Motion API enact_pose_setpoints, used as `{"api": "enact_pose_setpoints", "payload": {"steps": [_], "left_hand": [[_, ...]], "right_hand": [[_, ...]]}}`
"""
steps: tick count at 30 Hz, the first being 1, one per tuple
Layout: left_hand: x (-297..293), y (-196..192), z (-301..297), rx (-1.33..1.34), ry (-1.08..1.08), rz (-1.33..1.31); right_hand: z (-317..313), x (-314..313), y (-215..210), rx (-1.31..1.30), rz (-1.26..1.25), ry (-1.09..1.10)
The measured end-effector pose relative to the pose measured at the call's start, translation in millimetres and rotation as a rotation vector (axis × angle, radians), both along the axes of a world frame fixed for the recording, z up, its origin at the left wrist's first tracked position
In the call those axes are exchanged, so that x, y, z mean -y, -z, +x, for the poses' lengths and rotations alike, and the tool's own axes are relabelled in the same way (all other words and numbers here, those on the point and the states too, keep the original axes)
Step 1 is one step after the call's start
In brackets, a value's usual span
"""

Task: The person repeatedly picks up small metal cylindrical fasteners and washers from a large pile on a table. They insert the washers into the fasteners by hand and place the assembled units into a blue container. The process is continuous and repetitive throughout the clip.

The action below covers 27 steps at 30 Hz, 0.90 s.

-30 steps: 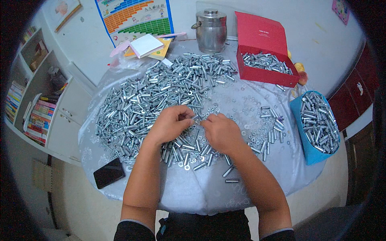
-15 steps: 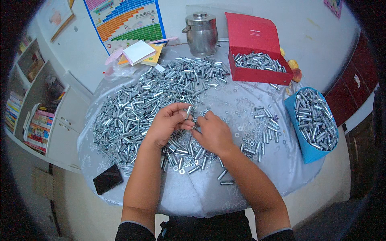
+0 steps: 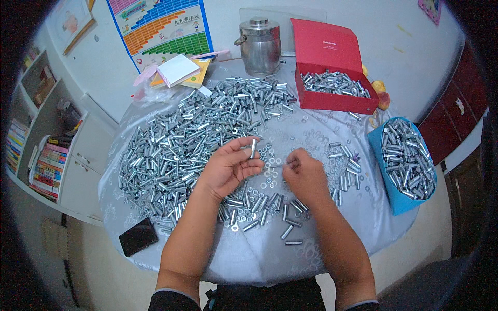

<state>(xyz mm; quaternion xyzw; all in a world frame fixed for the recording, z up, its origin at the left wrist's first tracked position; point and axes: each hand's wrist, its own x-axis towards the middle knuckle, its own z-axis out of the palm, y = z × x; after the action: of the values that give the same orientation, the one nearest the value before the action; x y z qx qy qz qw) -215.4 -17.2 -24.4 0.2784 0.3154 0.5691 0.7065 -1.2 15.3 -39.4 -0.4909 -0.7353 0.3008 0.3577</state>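
Steel sleeve (image 3: 253, 149) is standing upright in your left hand (image 3: 230, 167), pinched at the fingertips above the table (image 3: 363, 228) — you seem to be mid-assembly. Your right hand (image 3: 305, 176) is hovering just beside it, fingers closed on something small — a washer, perhaps; I cannot tell. Next is likely bringing the two together, needing careful alignment. Both forearms are reaching in from below.

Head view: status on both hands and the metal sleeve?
Left hand raised, fingers pinching one metal sleeve upright. Right hand closed beside it over the washers, contents too small to tell. Loose sleeves and washers crowd the table around both hands.
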Motion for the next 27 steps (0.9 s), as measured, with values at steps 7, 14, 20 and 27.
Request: {"api": "enact_pose_setpoints", "payload": {"steps": [7, 14, 20, 27], "left_hand": [[-2, 4, 11, 0.062, 0.023, -0.031], [-3, 7, 17, 0.101, 0.002, -0.038], [-1, 5, 26, 0.102, -0.003, -0.041], [-2, 6, 33, 0.105, -0.019, -0.092]], "right_hand": [[17, -6, -13, -0.709, -0.312, 0.019], [8, 5, -14, -0.713, -0.299, -0.063], [6, 4, -9, -0.744, -0.218, -0.028], [6, 6, -11, -0.775, -0.161, -0.016]]}}
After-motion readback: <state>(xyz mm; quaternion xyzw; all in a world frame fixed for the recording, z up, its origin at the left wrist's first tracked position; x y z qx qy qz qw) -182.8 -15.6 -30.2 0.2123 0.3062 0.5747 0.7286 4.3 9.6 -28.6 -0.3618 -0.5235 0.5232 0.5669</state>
